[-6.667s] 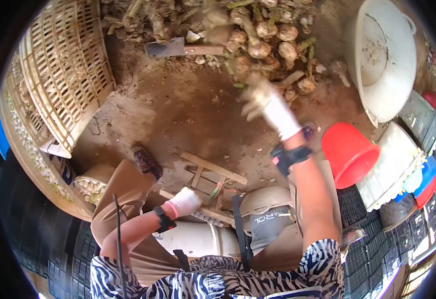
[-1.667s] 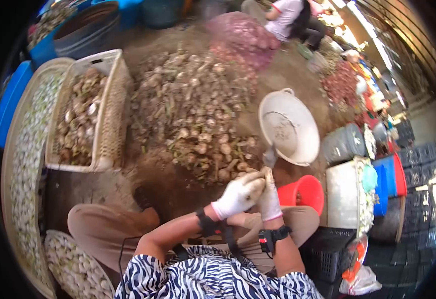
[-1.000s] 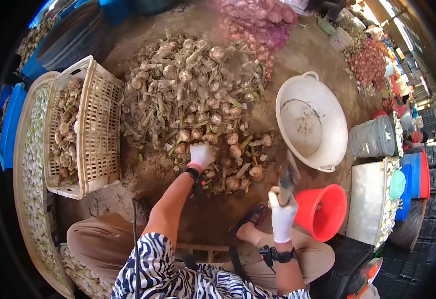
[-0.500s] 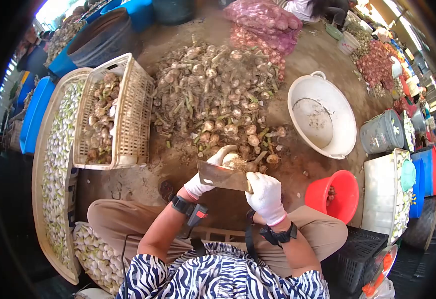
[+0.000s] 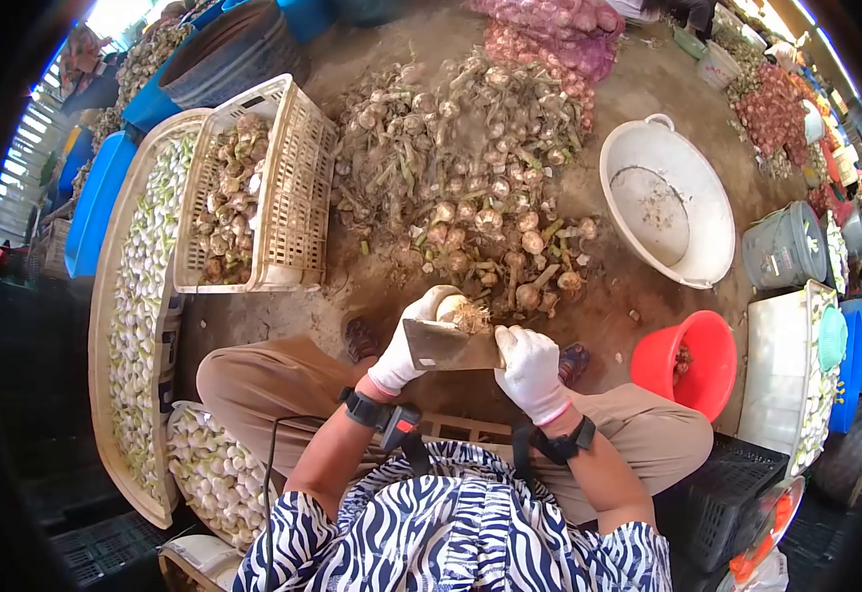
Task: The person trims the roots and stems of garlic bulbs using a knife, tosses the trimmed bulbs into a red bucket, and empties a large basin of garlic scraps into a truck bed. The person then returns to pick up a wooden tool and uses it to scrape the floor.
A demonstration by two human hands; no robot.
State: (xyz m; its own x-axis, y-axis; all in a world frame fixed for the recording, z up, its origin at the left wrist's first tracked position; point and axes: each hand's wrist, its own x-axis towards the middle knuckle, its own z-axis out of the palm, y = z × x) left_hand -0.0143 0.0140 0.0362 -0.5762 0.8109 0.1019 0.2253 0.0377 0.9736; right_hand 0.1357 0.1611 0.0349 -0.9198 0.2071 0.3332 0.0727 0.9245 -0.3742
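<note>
A garlic bulb (image 5: 451, 308) sits in my gloved left hand (image 5: 401, 350), its stringy root end turned up and to the right. My right hand (image 5: 532, 370), also in a white glove, is wrapped around the handle of a cleaver (image 5: 449, 347). Its broad blade reaches leftward just below the bulb, overlapping the fingers of my left hand in this view. Beyond my hands, a heap of untrimmed garlic (image 5: 470, 163) with dry stalks lies on the dirt floor.
At the left, a plastic crate (image 5: 298, 197) holds brownish bulbs beside a long tub (image 5: 102, 326) of cleaned garlic. To the right stand a large white basin (image 5: 702, 222) and a red bucket (image 5: 656, 363) with some bulbs inside. Pink mesh sacks (image 5: 559, 39) lie behind the heap.
The view has shifted, so the surroundings appear farther right and higher. The cleaver blade now lies more level, and the bulb's roots face up more. Both hands keep their holds.
</note>
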